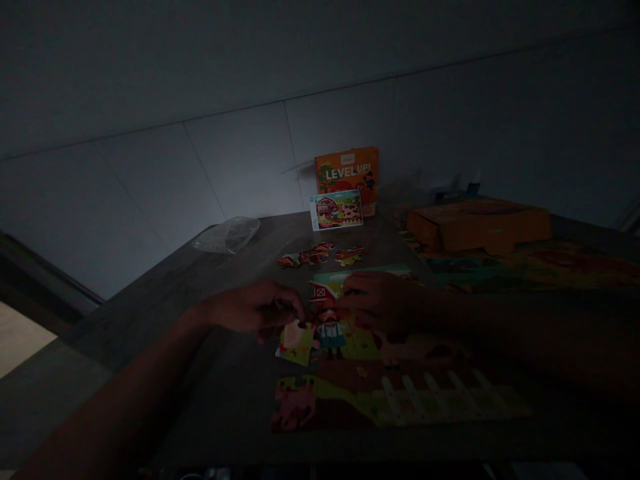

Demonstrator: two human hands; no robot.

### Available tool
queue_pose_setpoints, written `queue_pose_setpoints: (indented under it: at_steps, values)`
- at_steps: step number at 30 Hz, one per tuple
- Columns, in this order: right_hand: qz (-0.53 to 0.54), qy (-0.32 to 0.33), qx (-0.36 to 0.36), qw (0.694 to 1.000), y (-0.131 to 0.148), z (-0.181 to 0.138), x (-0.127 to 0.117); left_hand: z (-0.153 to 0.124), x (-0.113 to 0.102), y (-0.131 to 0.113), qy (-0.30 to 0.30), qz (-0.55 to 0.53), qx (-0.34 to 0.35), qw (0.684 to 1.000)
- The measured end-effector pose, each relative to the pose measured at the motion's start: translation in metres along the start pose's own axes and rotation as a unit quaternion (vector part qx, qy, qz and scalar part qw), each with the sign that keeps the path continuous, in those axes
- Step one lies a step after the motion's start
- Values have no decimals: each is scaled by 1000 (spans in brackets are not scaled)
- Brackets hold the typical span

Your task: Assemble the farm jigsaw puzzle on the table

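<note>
A partly joined farm jigsaw puzzle [350,390] lies on the table, showing a farmer, a cow and a white fence. At its left side, my left hand [260,310] has its fingers closed on the upper edge of a puzzle piece [297,345] with a white and pink figure on green. That piece sits slightly askew beside the farmer, above the pig corner. My right hand [383,300] rests over the upper middle of the puzzle, fingers stretched to the left, covering part of it. Past the puzzle lie several loose puzzle pieces [315,254].
A picture card [337,211] leans against an orange "LEVEL UP!" box [347,170] near the wall. Clear plastic wrapping [227,235] lies at the back left. To the right, an orange box lid [480,223] sits on another colourful puzzle [565,263]. The light is dim.
</note>
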State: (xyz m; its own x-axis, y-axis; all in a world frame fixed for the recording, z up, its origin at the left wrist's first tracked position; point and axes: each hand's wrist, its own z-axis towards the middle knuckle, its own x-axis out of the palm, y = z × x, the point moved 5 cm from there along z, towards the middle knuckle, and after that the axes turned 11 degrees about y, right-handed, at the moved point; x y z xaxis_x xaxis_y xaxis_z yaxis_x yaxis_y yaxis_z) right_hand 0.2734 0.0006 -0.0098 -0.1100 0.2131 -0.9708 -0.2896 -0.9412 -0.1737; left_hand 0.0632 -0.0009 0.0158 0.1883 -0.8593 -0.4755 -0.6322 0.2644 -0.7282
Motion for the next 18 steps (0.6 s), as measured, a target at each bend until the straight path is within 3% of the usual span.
queue_pose_setpoints:
  at_steps: [10,18]
  values:
    - [-24,0,-12,1000,1,1,1,-1,-2,-5,-10,-16,35,999]
    - [-22,-3,-7,1000,1,0,0,-5,-11,-14,-75,55,46,995]
